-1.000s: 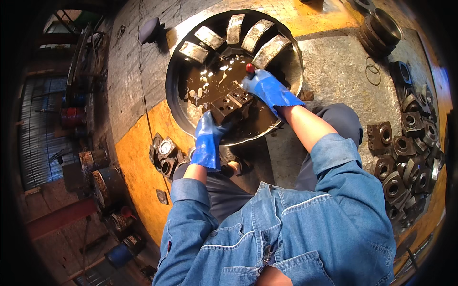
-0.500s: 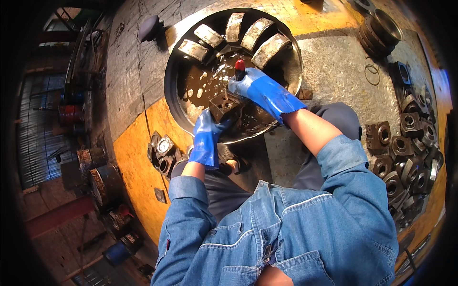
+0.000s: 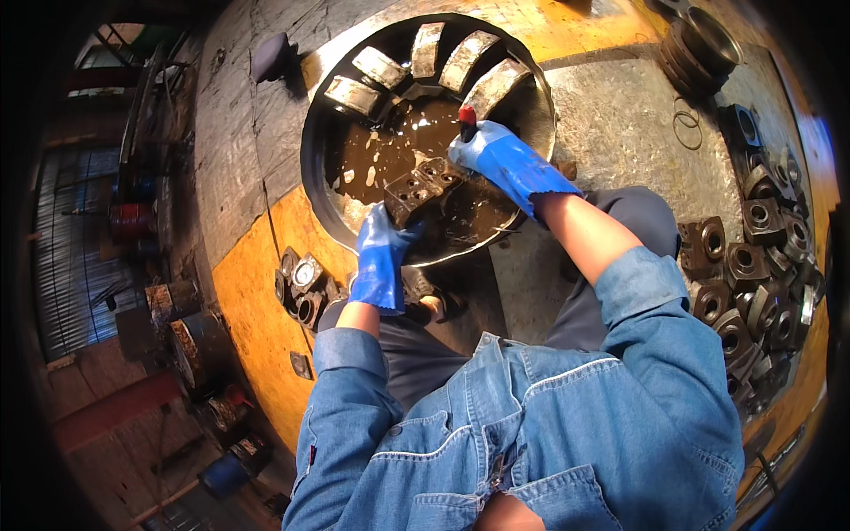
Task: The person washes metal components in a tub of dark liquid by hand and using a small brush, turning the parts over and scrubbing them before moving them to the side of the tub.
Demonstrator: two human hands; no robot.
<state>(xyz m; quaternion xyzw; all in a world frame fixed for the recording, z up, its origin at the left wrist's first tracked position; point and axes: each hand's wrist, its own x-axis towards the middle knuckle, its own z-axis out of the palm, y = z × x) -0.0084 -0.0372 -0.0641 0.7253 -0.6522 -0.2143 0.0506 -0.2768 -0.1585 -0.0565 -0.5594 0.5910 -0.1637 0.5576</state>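
Observation:
A dark metal block with several holes [image 3: 410, 192] is tilted over murky brown liquid in a round pan [image 3: 316, 181]. My left hand [image 3: 382, 241], in a blue rubber glove, grips the block at its near side. Just right of the block's far end is my right hand [image 3: 481, 146], also gloved in blue and closed round a black handle with a red end [image 3: 467, 122]. The working end of that tool is hidden under the glove, so its kind does not show. Several curved metal pieces [image 3: 425, 51] line the pan's far side.
On the right lies a large heap of metal blocks with round holes [image 3: 744, 259]. A smaller group of such parts [image 3: 307, 272] sits left of the pan. Stacked metal rings [image 3: 708, 49] stand at the far right, near two thin rings [image 3: 687, 130]. Drums [image 3: 197, 345] stand at left.
My right hand has moved right with the red-ended tool, off the block, uncovering its far end. My left hand keeps its grip in nearly the same place.

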